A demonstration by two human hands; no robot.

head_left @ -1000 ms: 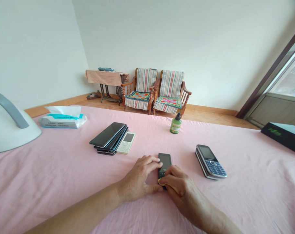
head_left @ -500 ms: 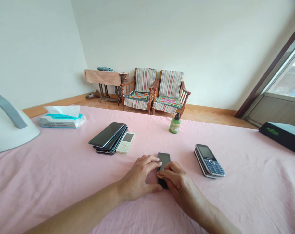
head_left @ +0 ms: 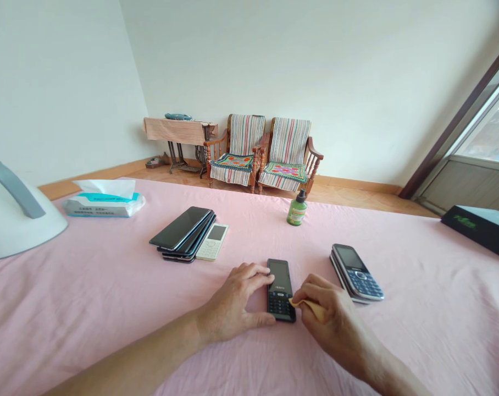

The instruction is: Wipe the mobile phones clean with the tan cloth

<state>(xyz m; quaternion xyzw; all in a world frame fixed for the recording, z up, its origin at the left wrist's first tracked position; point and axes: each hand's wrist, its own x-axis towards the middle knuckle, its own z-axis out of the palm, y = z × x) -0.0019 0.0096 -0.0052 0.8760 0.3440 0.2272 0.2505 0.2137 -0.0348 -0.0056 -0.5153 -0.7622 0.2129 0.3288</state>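
Observation:
A dark keypad phone (head_left: pixel 280 278) lies face up on the pink cloth, its screen away from me and its keys nearer. My left hand (head_left: pixel 237 300) rests beside it with fingers apart, the fingertips touching the screen's left edge and the thumb by the lower left corner. Pinched in my right hand (head_left: pixel 326 313) is a yellowish cloth (head_left: pixel 315 309), whose tip meets the right edge of the keypad. Most of that cloth is hidden inside my fingers. Right of this hand, a blue-black keypad phone (head_left: pixel 356 272) sits on top of another phone.
Several smartphones (head_left: pixel 183 231) are stacked at the left, with a white keypad phone (head_left: pixel 212 242) alongside. A green spray bottle (head_left: pixel 297 209) stands at the back. Tissues (head_left: pixel 103 203) and a white appliance (head_left: pixel 22 220) are far left; a black box (head_left: pixel 476 231) is far right.
My right hand has shifted right, from over the phone to its right edge, uncovering the keypad and more of the cloth. My left hand has stayed in place.

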